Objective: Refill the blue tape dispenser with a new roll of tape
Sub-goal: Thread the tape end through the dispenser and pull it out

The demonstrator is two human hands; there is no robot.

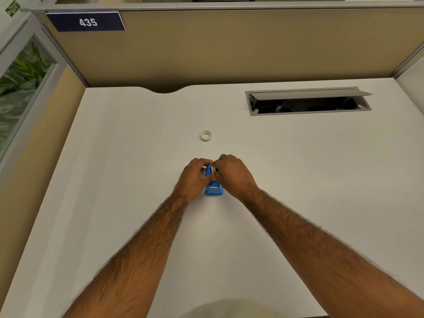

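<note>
- Starting at the far left, a glass side panel (20,88) shows green leaves behind it, and a dark blue sign reading 435 (86,21) hangs on the tan fabric partition wall (218,47).
- The white tabletop (114,180) spreads below the partition.
- The left hand (195,177) curls its fingers against the left side of the small blue plastic tape dispenser (213,188), which stands on the tabletop at the middle.
- A small whitish ring-shaped tape roll (206,136) lies flat on the tabletop beyond the hands, well apart from the dispenser.
- The right hand (234,174) closes on the dispenser's far upper part from the right; something pale shows between the fingertips of both hands, but I cannot tell what.
- Both hands are together, clamped on the dispenser.
- At the right, a grey metal cable hatch (307,101) is set into the tabletop, its lid raised.
</note>
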